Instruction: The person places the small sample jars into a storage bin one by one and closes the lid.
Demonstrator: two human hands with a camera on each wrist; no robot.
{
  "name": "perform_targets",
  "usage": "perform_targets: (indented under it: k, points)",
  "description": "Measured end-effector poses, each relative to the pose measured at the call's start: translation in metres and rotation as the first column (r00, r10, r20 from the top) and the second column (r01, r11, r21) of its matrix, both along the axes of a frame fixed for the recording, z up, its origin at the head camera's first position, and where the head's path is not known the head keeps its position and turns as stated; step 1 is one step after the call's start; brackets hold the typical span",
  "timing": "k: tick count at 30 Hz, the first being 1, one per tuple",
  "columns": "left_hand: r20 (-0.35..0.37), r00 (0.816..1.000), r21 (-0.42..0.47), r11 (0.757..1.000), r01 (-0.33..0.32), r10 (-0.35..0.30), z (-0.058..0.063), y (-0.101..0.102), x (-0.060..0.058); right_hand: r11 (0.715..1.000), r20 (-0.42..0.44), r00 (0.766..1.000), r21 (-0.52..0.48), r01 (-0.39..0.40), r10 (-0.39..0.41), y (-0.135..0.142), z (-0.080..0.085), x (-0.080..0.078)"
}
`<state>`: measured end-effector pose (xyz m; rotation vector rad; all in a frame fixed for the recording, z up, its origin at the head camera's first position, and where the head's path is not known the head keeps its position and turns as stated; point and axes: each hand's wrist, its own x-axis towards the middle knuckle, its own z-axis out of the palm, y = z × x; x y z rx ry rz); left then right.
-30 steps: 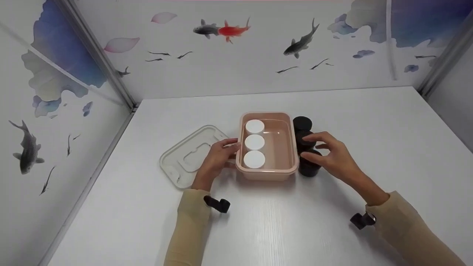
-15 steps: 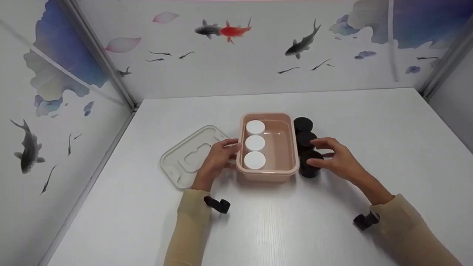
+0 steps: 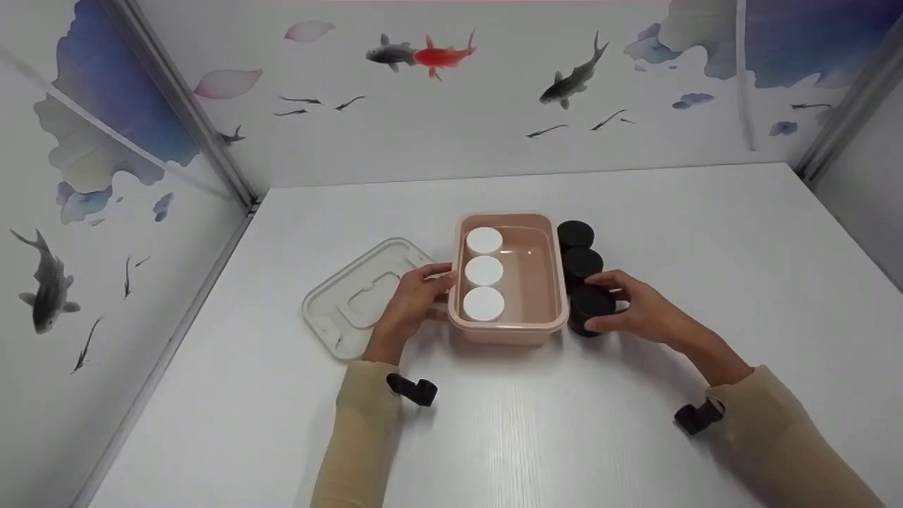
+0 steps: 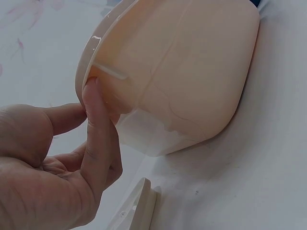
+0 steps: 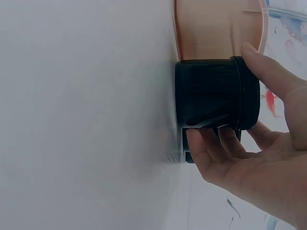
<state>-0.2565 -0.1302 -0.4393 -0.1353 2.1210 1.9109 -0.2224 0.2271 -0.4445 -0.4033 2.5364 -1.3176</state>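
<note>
A pink plastic box (image 3: pixel 509 328) stands on the table without its lid. My left hand (image 3: pixel 417 296) pinches the box's left rim between thumb and fingers, which the left wrist view shows up close. Three white-topped round containers (image 3: pixel 484 303) line the box's left half. Along its right outer side, three black lidded jars (image 3: pixel 576 235) stand in a row. My right hand (image 3: pixel 638 307) holds the nearest black jar (image 5: pixel 211 93), thumb on one side and fingers on the other. That jar is upright, its base right at the table in the right wrist view.
A translucent box lid (image 3: pixel 331 303) lies flat to the left of the box, partly behind my left hand and forearm. Printed white walls (image 3: pixel 494 148) close off the back and sides of the white table (image 3: pixel 494 437).
My right hand has come down around the nearest black jar, its fingers now at the jar's sides instead of hovering over the tops. The left hand and the box stay in place.
</note>
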Motion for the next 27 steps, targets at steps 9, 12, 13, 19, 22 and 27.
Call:
perform_targets:
  k: [9,12,13,19,22,27]
  points:
    - [0.009,1.0,-0.001,1.0,-0.004,0.004,0.001,0.0,0.0,1.0,0.007,1.0,0.031,0.0,0.0,-0.002,0.006,0.002]
    - [0.019,1.0,0.001,1.0,-0.001,0.001,0.001,0.0,0.0,0.998,0.018,0.999,0.053,0.041,-0.042,-0.003,0.012,0.005]
    - [0.021,1.0,0.002,1.0,0.0,0.0,0.002,0.0,0.0,0.997,0.018,0.998,0.055,0.058,-0.059,-0.003,0.015,0.007]
    - [0.017,1.0,0.014,1.0,0.008,-0.009,0.001,0.0,0.001,0.994,-0.019,0.994,0.018,0.11,-0.11,-0.004,0.029,0.014]
    - [0.008,1.0,0.011,1.0,0.02,-0.02,0.001,0.0,0.0,0.992,-0.035,0.991,-0.013,0.126,-0.126,-0.006,0.035,0.016]
    - [0.01,1.0,0.007,1.0,0.006,-0.006,0.0,-0.001,0.0,0.989,-0.059,0.988,-0.025,0.144,-0.146,-0.011,0.048,0.014]
